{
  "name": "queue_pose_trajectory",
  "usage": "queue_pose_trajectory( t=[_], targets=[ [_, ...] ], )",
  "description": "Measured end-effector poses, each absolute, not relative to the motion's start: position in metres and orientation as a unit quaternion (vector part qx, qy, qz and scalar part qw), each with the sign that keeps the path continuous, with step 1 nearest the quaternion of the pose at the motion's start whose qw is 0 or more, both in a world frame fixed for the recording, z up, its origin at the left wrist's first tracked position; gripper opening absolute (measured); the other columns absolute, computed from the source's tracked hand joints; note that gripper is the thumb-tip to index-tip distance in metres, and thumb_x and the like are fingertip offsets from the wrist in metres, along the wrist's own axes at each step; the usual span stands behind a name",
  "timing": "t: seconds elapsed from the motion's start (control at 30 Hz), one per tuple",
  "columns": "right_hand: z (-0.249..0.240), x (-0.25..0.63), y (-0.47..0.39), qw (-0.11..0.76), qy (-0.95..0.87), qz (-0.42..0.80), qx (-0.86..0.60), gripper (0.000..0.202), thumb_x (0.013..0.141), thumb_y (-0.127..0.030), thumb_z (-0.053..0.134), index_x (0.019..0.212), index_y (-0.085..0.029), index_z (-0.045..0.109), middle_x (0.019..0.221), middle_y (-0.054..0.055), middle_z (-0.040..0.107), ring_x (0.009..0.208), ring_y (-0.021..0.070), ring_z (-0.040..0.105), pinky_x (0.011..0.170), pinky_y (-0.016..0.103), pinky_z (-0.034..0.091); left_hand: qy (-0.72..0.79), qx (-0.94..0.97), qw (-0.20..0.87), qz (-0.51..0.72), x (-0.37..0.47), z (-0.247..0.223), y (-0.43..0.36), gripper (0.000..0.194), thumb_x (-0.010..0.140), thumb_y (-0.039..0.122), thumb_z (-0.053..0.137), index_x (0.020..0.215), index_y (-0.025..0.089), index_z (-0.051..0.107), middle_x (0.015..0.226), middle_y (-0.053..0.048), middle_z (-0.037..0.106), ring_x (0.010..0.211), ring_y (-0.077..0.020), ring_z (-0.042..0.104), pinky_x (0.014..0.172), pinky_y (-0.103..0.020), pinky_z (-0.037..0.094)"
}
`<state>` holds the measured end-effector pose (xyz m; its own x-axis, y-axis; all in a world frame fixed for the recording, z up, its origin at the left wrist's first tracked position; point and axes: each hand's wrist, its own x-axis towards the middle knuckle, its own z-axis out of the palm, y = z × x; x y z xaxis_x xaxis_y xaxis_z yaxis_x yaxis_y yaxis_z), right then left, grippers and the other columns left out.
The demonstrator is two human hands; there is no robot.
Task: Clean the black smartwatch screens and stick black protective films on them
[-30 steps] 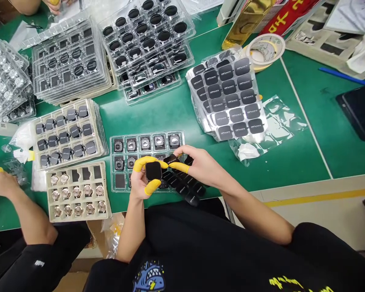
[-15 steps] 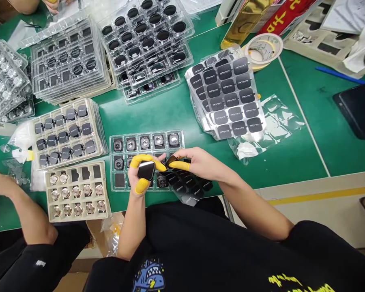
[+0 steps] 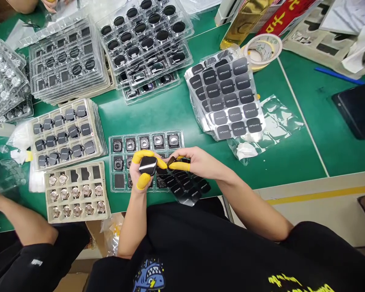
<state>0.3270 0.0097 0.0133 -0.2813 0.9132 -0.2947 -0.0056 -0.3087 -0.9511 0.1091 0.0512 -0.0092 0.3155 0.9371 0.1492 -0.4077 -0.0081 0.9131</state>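
Your left hand [image 3: 136, 172] had its yellow-covered thumb and forefinger curled round a black square watch case [image 3: 147, 166], gripping it by its edges, glossy side up. Just to the right of those fingertips, your right hand [image 3: 197, 162] pinched a small dark piece [image 3: 172, 161] between thumb and forefinger; whether that piece touched your left forefinger, you could not tell. Right below your right fingers lay a sheet of black labels [image 3: 187, 186], and you could not tell whether your hidden fingers held it too. Under both sets of fingers and beyond them was a clear tray [image 3: 123, 155] of more square cases. Left of your left fingers sat a beige tray [image 3: 102, 168] of round watches. Farther out, up and right of your right fingers, lay a pile of label sheets [image 3: 231, 97], with a tape roll [image 3: 277, 48] just behind. Well beyond your left fingers rose stacked clear trays [image 3: 188, 34] with black discs.
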Motion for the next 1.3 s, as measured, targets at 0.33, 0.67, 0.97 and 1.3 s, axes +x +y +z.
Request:
queue_pose_trajectory(
  t=[0.33,0.67,0.97,1.3],
  targets=[
    [0.009,0.321,0.005,0.424,-0.545,0.495,-0.527,0.020,0.101,-0.046,0.081,0.113,-0.029,0.080,0.123,0.008,0.087,0.117,0.0315,0.080,0.110,0.055,0.062,0.304,0.474,0.643,0.519,0.107,-0.012,0.050,0.062,0.083,0.077,0.088,0.110,0.023,0.072,0.086,-0.003,0.077,0.063,-0.0166,0.069,0.090,-0.050,0.072],
    [0.000,0.322,0.005,0.453,-0.629,0.338,-0.534,0.010,0.106,-0.029,0.075,0.098,-0.031,0.081,0.133,0.008,0.082,0.127,0.0325,0.074,0.113,0.059,0.061,0.323,0.501,0.617,0.514,0.103,-0.023,0.046,0.058,0.088,0.067,0.091,0.121,0.023,0.074,0.093,-0.006,0.083,0.079,-0.0225,0.081,0.088,-0.044,0.070],
    [-0.015,0.319,0.002,0.454,-0.664,0.241,-0.543,0.016,0.105,-0.029,0.076,0.093,-0.036,0.083,0.130,0.007,0.085,0.141,0.0389,0.068,0.115,0.070,0.059,0.369,0.474,0.613,0.514,0.108,-0.032,0.038,0.066,0.084,0.074,0.091,0.120,0.022,0.071,0.089,-0.005,0.082,0.078,-0.0234,0.081,0.084,-0.042,0.069],
    [-0.006,0.309,0.004,0.501,-0.588,0.234,-0.590,0.012,0.103,-0.026,0.077,0.093,-0.032,0.075,0.130,0.007,0.085,0.141,0.0380,0.070,0.121,0.071,0.056,0.300,0.557,0.608,0.480,0.083,-0.020,0.032,0.058,0.088,0.062,0.095,0.125,0.023,0.075,0.120,-0.013,0.087,0.089,-0.0254,0.087,0.086,-0.040,0.067]
  ],
)
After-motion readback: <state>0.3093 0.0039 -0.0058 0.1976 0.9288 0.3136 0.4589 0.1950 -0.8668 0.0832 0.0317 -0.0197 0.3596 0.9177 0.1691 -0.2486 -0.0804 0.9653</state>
